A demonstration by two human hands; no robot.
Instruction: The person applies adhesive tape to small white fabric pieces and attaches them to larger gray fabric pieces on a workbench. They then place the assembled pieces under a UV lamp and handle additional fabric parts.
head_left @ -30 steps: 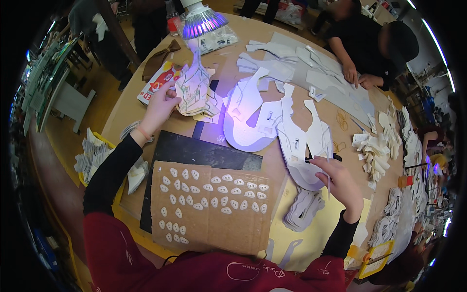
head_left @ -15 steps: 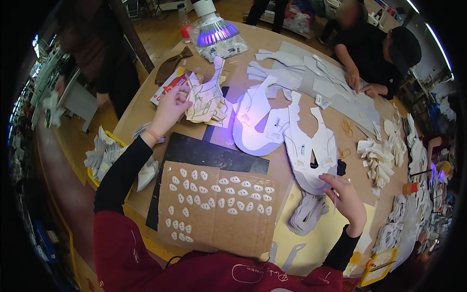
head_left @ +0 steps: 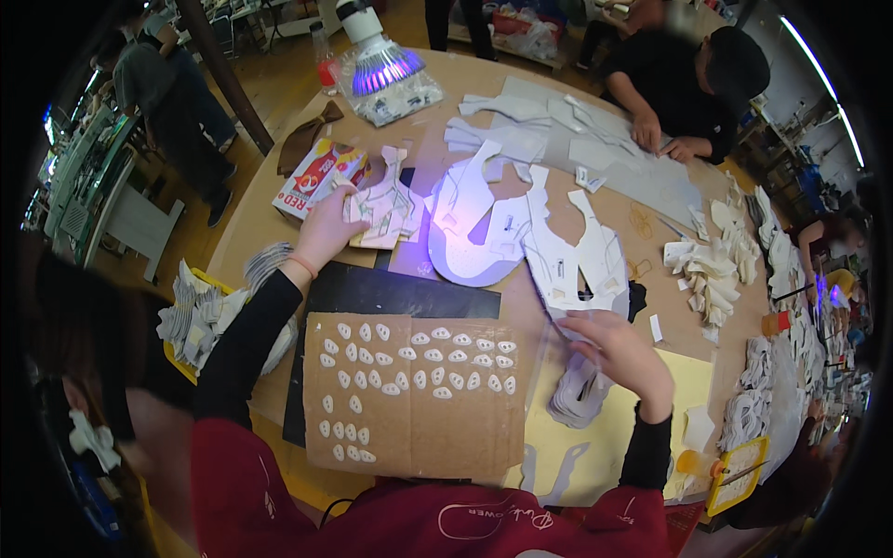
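My left hand (head_left: 327,228) has its thumb and fingers closed on the near left edge of pale cut pieces with green lines (head_left: 386,206), next to a red and white box (head_left: 316,177). At the near end of a white shoe-upper piece (head_left: 595,265), my right hand (head_left: 625,353) curls its fingers over the toe edge and hides part of it. A second white shoe upper (head_left: 474,256) lies to the left under violet light. Just below the right fingers sits a stack of grey cut pieces (head_left: 575,395).
Small white two-holed pieces lie in rows on a cardboard sheet (head_left: 419,437) over a black mat (head_left: 391,288). A lamp (head_left: 381,70) shines at the back. A co-worker's hands (head_left: 665,144) rest on grey sheets at far right. Cut pieces are piled on both sides.
The pale pieces under my left hand have come down flatter. My right hand has shifted left and up along the white upper's toe. The whole view has turned slightly.
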